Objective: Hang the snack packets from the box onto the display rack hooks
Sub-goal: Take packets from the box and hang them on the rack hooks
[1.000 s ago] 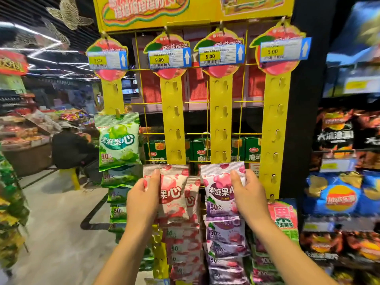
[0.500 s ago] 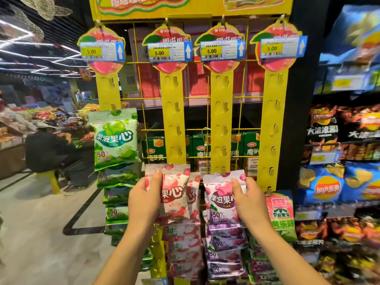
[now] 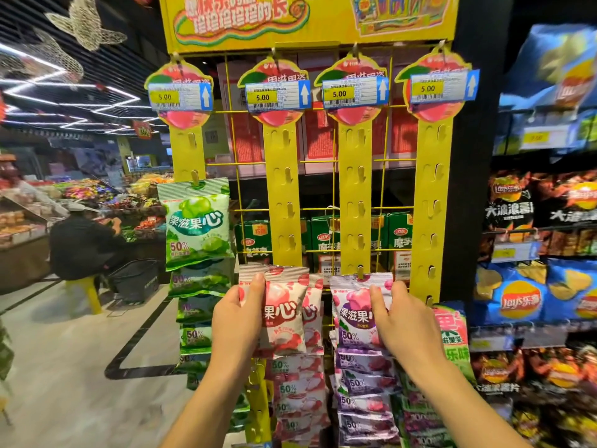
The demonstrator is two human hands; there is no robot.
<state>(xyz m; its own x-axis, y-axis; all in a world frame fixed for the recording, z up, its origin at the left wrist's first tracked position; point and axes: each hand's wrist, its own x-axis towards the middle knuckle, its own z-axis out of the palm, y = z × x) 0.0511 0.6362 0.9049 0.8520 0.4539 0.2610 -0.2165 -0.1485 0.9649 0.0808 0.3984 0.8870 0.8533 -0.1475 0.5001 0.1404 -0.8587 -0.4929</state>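
A yellow wire-grid rack with a glossy printed header stands in a shop aisle, beside shelves of crinkled foil chip bags. Four flat yellow strips, each punched with slots and topped by a peach-shaped card, hang down the grid. Lower down, shiny pillow-shaped packets overlap in columns. A green packet heads the first strip, pink ones fill the second and purple ones the third. The left hand pinches a pink packet by its left edge, thumb flat on the front and fingers curled behind. It holds the packet just below the second strip's visible slots, in front of another pink one. Whether its crimped top sits on a hook cannot be told. The right hand grips the right edge of a purple packet, fingers pressed on its face. Rectangular price tags read 5.00. A small hook on the third strip meets the purple packet's crimped top.
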